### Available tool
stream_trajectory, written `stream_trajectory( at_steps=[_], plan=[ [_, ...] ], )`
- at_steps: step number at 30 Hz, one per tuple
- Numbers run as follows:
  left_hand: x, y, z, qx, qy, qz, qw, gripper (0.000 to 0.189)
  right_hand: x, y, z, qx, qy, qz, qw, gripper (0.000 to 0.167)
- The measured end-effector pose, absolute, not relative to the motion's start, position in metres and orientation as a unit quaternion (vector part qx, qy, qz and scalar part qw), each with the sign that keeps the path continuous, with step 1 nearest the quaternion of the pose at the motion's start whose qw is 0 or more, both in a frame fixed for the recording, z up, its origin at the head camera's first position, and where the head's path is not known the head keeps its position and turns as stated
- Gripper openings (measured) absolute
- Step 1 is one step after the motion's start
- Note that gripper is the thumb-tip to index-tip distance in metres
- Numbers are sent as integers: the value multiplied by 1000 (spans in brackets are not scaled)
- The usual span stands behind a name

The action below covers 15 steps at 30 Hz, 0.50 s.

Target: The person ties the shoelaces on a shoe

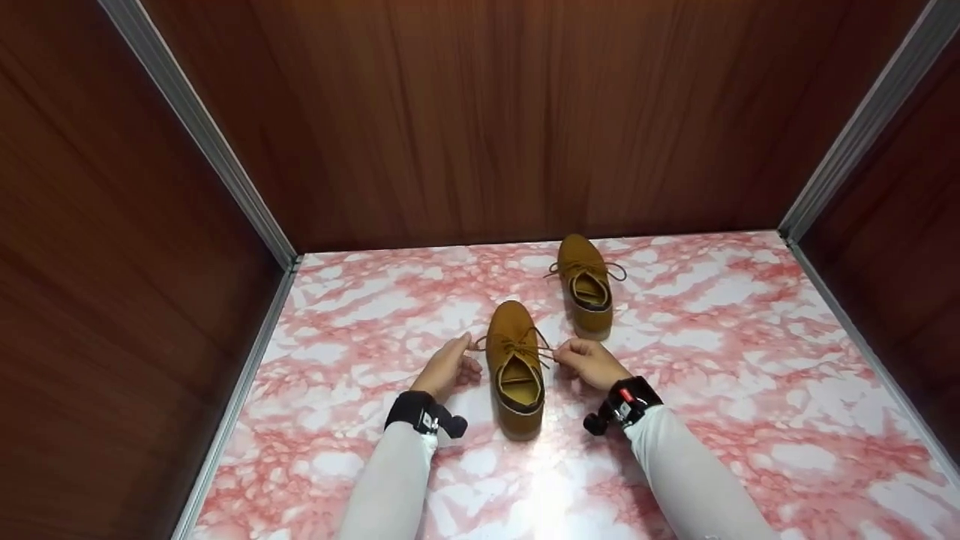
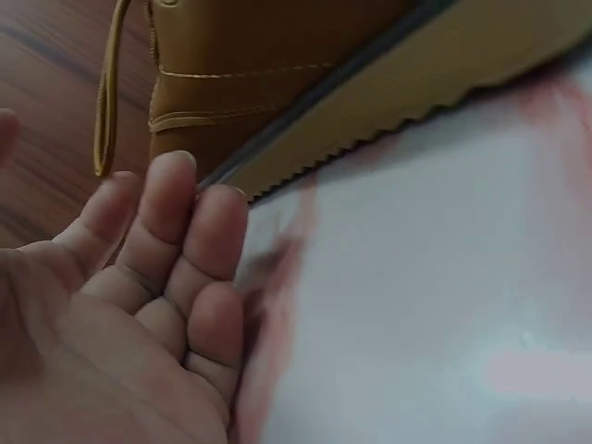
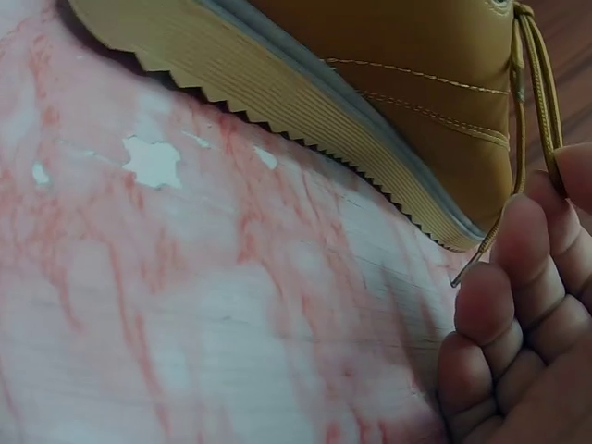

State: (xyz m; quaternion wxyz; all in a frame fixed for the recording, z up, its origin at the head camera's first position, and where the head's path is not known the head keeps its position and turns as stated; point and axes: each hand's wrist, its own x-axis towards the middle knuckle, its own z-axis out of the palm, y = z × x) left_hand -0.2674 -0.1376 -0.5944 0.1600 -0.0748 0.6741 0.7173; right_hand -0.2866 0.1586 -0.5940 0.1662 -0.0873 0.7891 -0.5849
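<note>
A tan lace-up shoe [image 1: 510, 322] stands upright between both hands, its toe facing away from me. Its brown shoelace [image 1: 519, 346] is tied in a bow on top. On the right, my right hand [image 1: 589, 362] pinches a loop of this lace between thumb and index finger; the right wrist view shows the loop [image 3: 546, 102] drawn out and a loose lace end hanging beside the fingers. To the left, my left hand [image 1: 448, 367] has its thumb apart from loosely bent fingers. In the left wrist view the other lace loop [image 2: 106, 102] ends close by the index fingertip.
A second tan shoe [image 1: 580, 255], also with a tied bow, stands farther back to the right. The surface [image 1: 360, 300] has a red and white marbled pattern. Dark wood panels [image 1: 480, 127] with metal corner strips enclose it at the back and sides.
</note>
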Motion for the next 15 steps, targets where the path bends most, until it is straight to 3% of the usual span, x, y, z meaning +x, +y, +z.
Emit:
stream_trajectory(
  at_steps=[2, 8, 15],
  plan=[
    [-269, -135, -594, -66, 676, 714, 168, 44, -287, 158, -594, -90, 786, -587, 172, 29],
    [-267, -130, -596, -37, 675, 719, 163, 26, -287, 157, -593, -68, 763, -606, 213, 27],
    [-257, -133, -604, -32, 683, 718, 129, 31, -286, 159, -598, -50, 735, -643, 207, 16]
  ],
)
